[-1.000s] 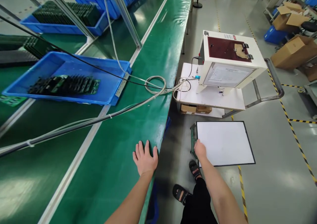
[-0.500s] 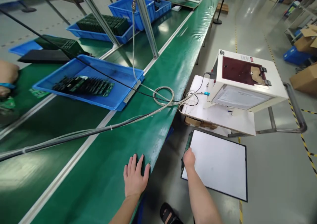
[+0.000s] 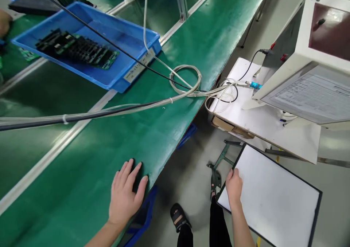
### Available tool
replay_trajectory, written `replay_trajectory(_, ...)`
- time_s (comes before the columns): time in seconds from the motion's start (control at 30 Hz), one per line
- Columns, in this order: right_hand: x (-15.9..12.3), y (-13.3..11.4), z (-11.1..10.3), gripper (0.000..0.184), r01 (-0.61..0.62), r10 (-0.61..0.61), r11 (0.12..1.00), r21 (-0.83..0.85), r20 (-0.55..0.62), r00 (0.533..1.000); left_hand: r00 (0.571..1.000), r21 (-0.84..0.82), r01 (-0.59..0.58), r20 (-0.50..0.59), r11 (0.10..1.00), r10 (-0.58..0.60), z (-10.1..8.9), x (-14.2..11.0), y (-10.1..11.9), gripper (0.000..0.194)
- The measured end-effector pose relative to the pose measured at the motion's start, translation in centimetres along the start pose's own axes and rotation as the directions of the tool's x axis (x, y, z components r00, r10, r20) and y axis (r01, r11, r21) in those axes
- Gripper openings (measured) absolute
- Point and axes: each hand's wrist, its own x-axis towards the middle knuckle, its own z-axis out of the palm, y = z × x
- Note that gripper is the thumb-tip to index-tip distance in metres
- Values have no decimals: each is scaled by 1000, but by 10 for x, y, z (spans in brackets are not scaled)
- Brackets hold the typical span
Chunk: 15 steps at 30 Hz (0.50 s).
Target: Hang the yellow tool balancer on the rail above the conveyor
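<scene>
My left hand [image 3: 125,190] rests palm down on the green bench top [image 3: 131,132], near its front edge, with the fingers spread. To the right, my right hand [image 3: 234,185] is closed around the left edge of a small white-topped table [image 3: 276,192] with a black rim. Green metal legs [image 3: 222,156] show under this table's left side; the rest of its frame is hidden. The table stands in the aisle beside the bench, tilted in my view.
A white machine [image 3: 306,83] sits on a white stand [image 3: 290,137] beyond the table. Bundled cables [image 3: 164,102] cross the bench to it. A blue tray [image 3: 109,77] holds circuit boards [image 3: 79,50]. Blue bins lie under the bench. My feet are on the floor between bench and table.
The white-topped table has turned and shifted right, away from the bench, with my right hand on its edge. More of its green legs shows. My left hand stays on the bench.
</scene>
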Motion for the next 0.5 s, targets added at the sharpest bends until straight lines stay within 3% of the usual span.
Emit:
replay_trajectory(0.1, -6, 2, -1, 28, 31, -34, 997, 72, 31, 999, 1000, 29, -9, -5, 1000, 9, 1, 1, 4, 55)
replay_trajectory(0.23, -13, -20, 4, 27, 83, -105, 974, 212, 98, 990, 1000, 69, -9, 0, 998, 9, 2, 2, 8, 57)
replay_trajectory(0.37, -15, -55, 17, 26, -23, -120, 874, 485, 261, 958, 1000, 92, -27, 6, 995, 27, 2, 1, 3, 56)
replay_trajectory(0.5, -10, -81, 13, 23, -63, -155, 832, 551, 340, 927, 999, 83, -39, 12, 996, 38, 1, 0, -2, 57)
